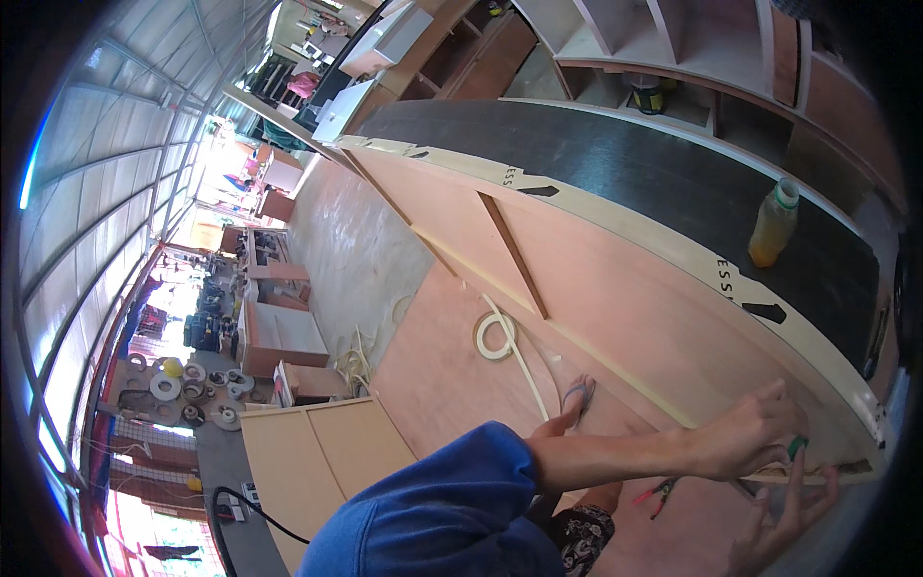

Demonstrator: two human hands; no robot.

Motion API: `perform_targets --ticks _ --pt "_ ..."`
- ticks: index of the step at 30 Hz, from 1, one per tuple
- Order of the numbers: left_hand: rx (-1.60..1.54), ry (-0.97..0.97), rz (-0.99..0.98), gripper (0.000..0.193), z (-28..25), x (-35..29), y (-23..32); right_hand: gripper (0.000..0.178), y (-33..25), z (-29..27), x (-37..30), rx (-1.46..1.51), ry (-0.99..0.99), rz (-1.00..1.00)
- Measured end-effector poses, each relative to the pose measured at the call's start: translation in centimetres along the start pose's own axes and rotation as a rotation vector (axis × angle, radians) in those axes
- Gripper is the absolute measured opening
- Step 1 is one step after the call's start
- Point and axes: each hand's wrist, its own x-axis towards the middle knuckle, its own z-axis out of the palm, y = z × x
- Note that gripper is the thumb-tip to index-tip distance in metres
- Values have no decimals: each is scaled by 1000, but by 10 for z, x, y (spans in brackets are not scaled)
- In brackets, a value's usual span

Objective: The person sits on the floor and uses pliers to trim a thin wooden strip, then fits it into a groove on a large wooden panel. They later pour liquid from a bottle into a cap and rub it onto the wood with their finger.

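My left hand [758,430] reaches out from a blue sleeve [433,500], its fingers curled together at the lower end of a long wooden panel [625,317]. A small green piece [796,446] shows between it and a raised fingertip of my right hand [784,519]. I cannot tell which hand bears that piece, or what it is. My right hand is just below, fingers stretched and apart, near the panel's corner. Along the panel's upper edge runs a pale strip [654,231] with dark printed marks. Whatever my left fingers pinch is hidden.
A plastic bottle [775,223] with amber liquid stands on the dark top [577,144]. Red-handled pliers [658,496] and a roll of pale edging strip [496,335] lie below on the wooden sheet. Shelving [654,38] stands beyond; several tape rolls [165,387] sit at left.
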Motion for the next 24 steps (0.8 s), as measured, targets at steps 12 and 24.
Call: perform_targets --ticks 12,24 --pt "41 56 98 40 26 -1 -6 76 31 21 -37 349 -17 230" --pt "92 62 148 39 49 -3 -7 79 43 20 -60 421 -17 336"
